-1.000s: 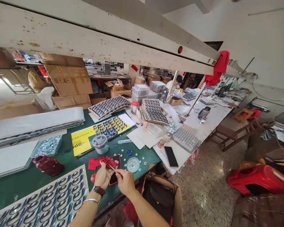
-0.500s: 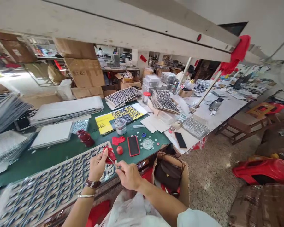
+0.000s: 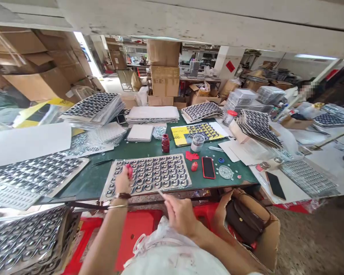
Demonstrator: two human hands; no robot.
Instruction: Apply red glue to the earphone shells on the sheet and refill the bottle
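My left hand (image 3: 123, 184) is closed on a crumpled red cloth (image 3: 129, 170), above the left part of a sheet of dark, glossy, round-patterned pieces (image 3: 157, 172). My right hand (image 3: 182, 214) grips a thin, pale metal tool (image 3: 161, 194), its tip near the sheet's front edge; its exact kind is not clear. Behind the sheet stands a dark red jar (image 3: 165, 144). To its right lie a second red cloth (image 3: 192, 156), a small red ball-like thing (image 3: 194, 166) and a red-framed phone (image 3: 208, 168).
A clear tub (image 3: 197, 143) stands by a yellow printed sheet (image 3: 180, 135). Black tweezers (image 3: 102, 162) lie left of the patterned sheet. Stacked sheets (image 3: 93, 109) fill the back left. A carton holding a brown bag (image 3: 243, 217) sits below the table at right.
The view has swung left. My hands have moved apart: the left, with the red cloth, is now over the sheet's left part, while the right has drawn the tool away from the cloth.
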